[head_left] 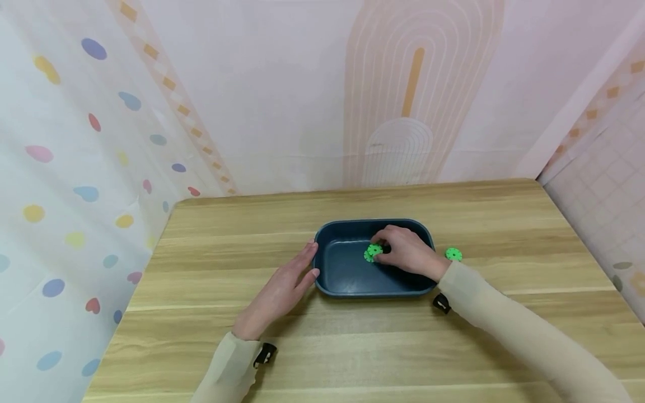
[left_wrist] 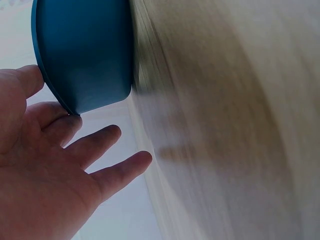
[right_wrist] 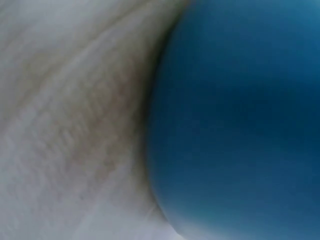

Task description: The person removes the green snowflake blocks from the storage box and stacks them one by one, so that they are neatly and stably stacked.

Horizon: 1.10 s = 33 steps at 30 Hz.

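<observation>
A dark blue, round-cornered tray (head_left: 347, 294) lies on the wooden table. My left hand (head_left: 289, 282) touches its left end; in the left wrist view, the spread fingers of the left hand (left_wrist: 60, 155) are fairly straight, with the thumb and a fingertip against the rim of the tray (left_wrist: 85, 55). Inside the tray, my right hand (head_left: 405, 250) pinches a green notched plastic disc (head_left: 375, 249) between thumb and fingers. Part of another green disc (head_left: 369, 257) shows just beneath it. The right wrist view has only the blurred outer wall of the tray (right_wrist: 235, 125), with no hand visible.
One more green notched disc (head_left: 453, 254) lies on the table (head_left: 242, 235), right of the tray and close to the right wrist. A patterned curtain (head_left: 282, 101) hangs behind the table's back edge and along its left side.
</observation>
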Each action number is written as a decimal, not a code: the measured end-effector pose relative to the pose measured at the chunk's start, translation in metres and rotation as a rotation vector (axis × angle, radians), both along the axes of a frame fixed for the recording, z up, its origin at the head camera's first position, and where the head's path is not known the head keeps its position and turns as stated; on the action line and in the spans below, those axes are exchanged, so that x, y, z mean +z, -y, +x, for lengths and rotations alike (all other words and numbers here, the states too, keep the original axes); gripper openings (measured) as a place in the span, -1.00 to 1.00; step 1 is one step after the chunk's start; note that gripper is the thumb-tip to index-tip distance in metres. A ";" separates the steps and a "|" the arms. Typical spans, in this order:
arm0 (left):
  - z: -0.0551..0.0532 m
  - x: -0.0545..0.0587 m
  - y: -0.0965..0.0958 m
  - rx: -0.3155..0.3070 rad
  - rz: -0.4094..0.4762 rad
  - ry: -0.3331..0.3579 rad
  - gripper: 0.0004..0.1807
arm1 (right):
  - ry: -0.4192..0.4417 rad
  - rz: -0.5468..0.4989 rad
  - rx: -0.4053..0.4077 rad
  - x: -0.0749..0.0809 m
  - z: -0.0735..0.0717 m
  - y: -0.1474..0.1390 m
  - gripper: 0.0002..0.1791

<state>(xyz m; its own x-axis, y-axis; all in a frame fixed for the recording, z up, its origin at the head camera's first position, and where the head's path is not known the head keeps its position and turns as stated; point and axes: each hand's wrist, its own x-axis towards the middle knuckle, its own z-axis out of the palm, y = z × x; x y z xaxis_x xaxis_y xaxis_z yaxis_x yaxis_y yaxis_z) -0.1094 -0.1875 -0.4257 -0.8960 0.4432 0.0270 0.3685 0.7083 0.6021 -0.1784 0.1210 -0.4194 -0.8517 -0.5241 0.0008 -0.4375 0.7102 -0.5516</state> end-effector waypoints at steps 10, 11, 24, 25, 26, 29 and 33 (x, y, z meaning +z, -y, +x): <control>0.001 -0.003 -0.001 0.001 -0.003 0.003 -0.33 | -0.030 -0.085 -0.041 0.010 0.009 -0.009 -0.64; 0.001 -0.002 0.000 0.001 -0.002 0.003 -0.33 | -0.035 -0.095 -0.045 0.011 0.010 -0.009 -0.64; 0.001 -0.003 0.000 0.004 0.002 -0.019 -0.34 | -0.035 -0.177 -0.100 0.025 0.019 -0.019 -0.62; 0.000 -0.003 0.000 0.004 0.005 -0.021 -0.34 | -0.036 -0.181 -0.104 0.026 0.020 -0.020 -0.61; 0.000 -0.003 0.000 0.004 0.004 -0.022 -0.34 | -0.038 -0.184 -0.107 0.027 0.020 -0.022 -0.61; 0.000 -0.003 0.000 0.002 0.003 -0.027 -0.33 | -0.036 -0.201 -0.119 0.029 0.022 -0.025 -0.61; 0.000 -0.002 0.000 0.001 -0.004 -0.026 -0.33 | -0.048 -0.217 -0.131 0.031 0.024 -0.030 -0.61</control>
<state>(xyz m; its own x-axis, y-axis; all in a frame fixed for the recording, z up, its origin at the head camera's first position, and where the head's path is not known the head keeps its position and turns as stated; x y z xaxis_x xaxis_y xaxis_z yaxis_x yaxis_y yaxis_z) -0.1097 -0.1879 -0.4281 -0.8954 0.4426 0.0490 0.3836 0.7107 0.5896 -0.1545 0.1513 -0.3883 -0.9086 -0.3923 0.1431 -0.3788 0.6300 -0.6780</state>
